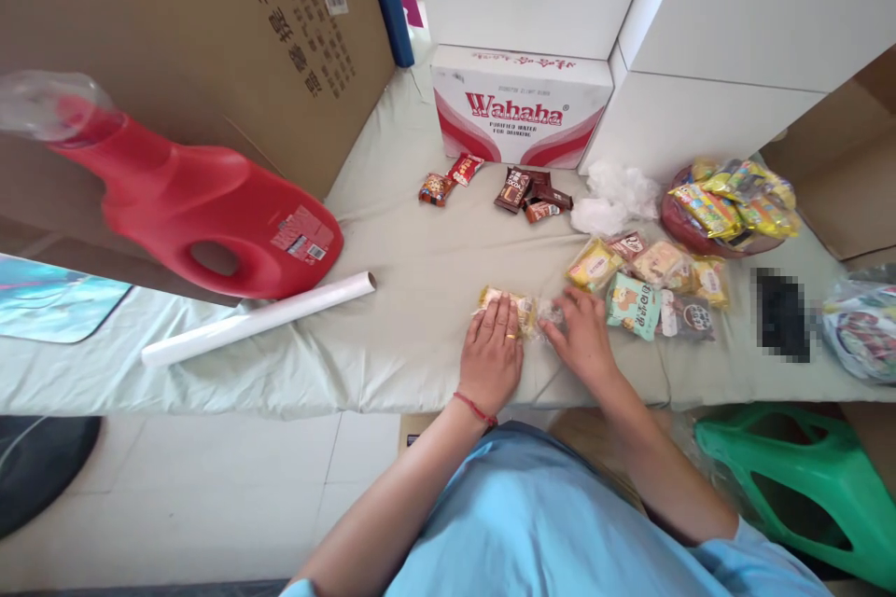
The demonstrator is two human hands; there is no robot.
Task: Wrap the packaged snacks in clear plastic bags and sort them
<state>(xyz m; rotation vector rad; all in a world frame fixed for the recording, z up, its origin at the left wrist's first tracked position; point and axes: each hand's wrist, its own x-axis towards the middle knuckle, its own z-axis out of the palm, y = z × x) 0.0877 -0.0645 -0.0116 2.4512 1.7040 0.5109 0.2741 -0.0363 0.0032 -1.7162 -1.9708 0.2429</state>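
My left hand [494, 345] lies flat on a yellow-wrapped snack packet [525, 308] near the table's front edge, its fingers stretched out and covering much of the wrapper. Just right of it, my right hand [584, 336] has its thumb and fingers around a small clear plastic wrapper [549, 315]; what the wrapper contains is hard to make out. Beside the right hand sit a mint-green snack packet [632, 306], a yellow packet [594, 264], a dark packet [690, 317] and several others.
Brown cocoa packets [514, 188] and two red snack packets [465, 170] lie before a Wahaha box [518, 107]. A bowl [690, 238] of yellow packets stands right, near crumpled white plastic [616, 196]. Leftward are a red jug [231, 215], a white roll [259, 319] and a large carton [175, 28].
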